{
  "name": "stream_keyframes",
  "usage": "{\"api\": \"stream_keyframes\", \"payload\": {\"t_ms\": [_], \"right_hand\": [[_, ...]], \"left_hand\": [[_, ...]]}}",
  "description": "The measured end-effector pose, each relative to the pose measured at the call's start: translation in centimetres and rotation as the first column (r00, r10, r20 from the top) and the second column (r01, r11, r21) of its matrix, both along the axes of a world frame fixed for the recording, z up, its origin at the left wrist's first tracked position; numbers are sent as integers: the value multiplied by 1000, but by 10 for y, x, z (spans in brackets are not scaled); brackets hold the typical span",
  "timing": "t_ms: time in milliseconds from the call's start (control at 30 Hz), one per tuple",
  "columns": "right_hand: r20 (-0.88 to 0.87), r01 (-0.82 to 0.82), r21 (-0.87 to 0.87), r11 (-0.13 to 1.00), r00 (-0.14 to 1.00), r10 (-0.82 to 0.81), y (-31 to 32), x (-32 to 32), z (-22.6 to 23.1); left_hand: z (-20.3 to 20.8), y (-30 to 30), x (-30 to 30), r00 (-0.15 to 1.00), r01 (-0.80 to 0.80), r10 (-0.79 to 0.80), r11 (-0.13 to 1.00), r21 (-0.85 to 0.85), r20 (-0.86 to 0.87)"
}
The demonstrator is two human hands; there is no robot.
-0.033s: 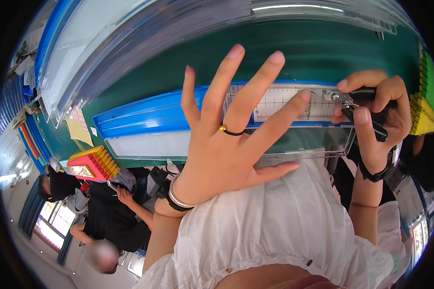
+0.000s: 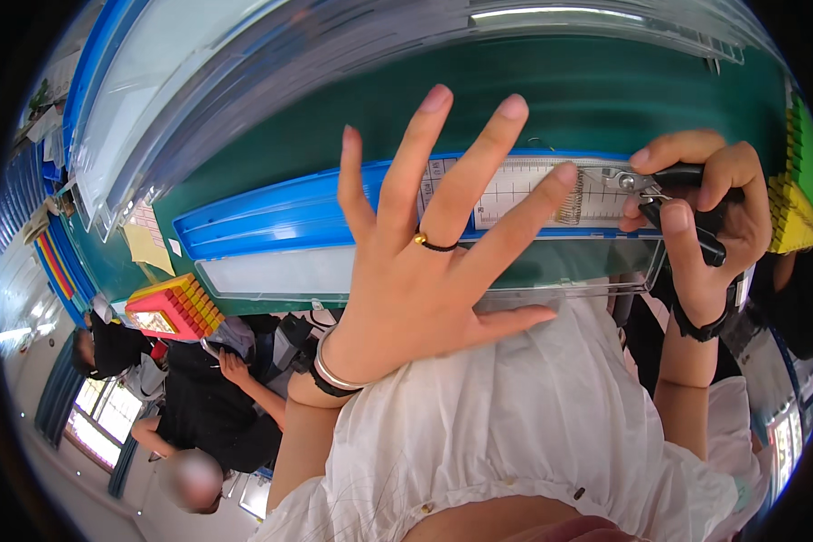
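Left hand point(image 2: 415, 280) has shifted slightly leftward since the earlier frame; its fingers are spread, gripping nothing visible. Right hand point(image 2: 752, 217) wraps around black-handled metal pliers point(image 2: 628, 183). Thin metal wire coil point(image 2: 570, 204) lies between the hands, beside the left index fingertip; contact cannot be told. White ruled card point(image 2: 515, 194) underneath, in a long blue plastic tray point(image 2: 280, 217), is partly hidden by the left hand. Red-and-yellow studded block point(image 2: 176, 309) stands farther left.

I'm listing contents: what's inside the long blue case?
In the blue case, a white gridded card and what looks like a metal spring show; whatever lies beneath the left hand is covered.
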State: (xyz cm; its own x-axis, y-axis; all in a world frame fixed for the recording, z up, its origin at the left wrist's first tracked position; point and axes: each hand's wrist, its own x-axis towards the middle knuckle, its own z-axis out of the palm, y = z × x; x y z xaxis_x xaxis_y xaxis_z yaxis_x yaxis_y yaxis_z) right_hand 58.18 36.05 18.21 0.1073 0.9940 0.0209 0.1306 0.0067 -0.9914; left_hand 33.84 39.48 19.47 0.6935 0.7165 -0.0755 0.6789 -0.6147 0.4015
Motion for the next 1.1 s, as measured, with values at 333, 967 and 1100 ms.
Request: {"api": "stream_keyframes", "payload": {"t_ms": [333, 967, 1100], "right_hand": [[173, -185, 50, 981, 969, 174, 7, 18, -3], [261, -242, 137, 961, 944, 201, 9, 22, -6], [292, -240, 103, 965, 935, 201, 8, 21, -2]], "left_hand": [[-4, 0, 2, 988, 29, -27, 1000, 11, -152], [-5, -3, 5, 975, 6, 1, 1000, 30, -224], [-5, 0, 6, 979, 20, -12, 999, 36, -202]]}}
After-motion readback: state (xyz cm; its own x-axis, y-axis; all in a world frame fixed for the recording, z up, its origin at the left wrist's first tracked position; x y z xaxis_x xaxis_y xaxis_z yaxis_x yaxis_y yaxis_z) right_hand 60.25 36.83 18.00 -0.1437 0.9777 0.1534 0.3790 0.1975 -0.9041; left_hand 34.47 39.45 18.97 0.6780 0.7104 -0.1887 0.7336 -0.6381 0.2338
